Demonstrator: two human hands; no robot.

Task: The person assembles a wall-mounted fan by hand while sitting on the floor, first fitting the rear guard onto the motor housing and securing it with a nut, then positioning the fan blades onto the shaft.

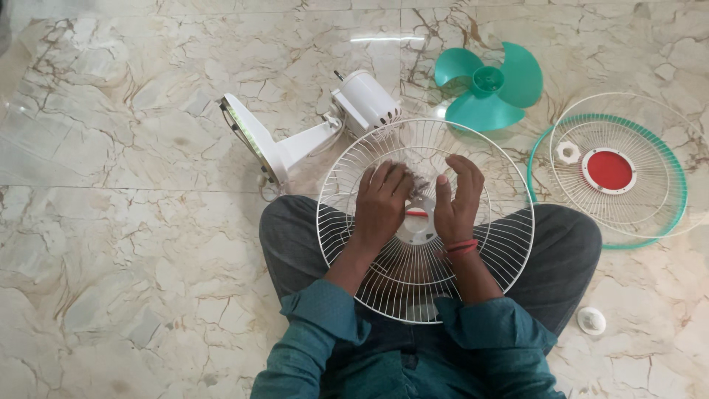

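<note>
White wire fan guard [473, 244] rests flat on the person's lap, its hub directly under both hands: left hand [380, 203] curled closed over a cloth [418, 182], right hand [458, 199] open beside it.

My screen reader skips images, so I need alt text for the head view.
A seated person holds a white wire fan guard on their lap, left hand and right hand near its hub. On the marble floor lie a white fan motor body, teal fan blade and teal-rimmed guard.

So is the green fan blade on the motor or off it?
Off. The green fan blade lies flat on the marble floor, apart from the white motor housing, which lies tipped on its side.
</note>
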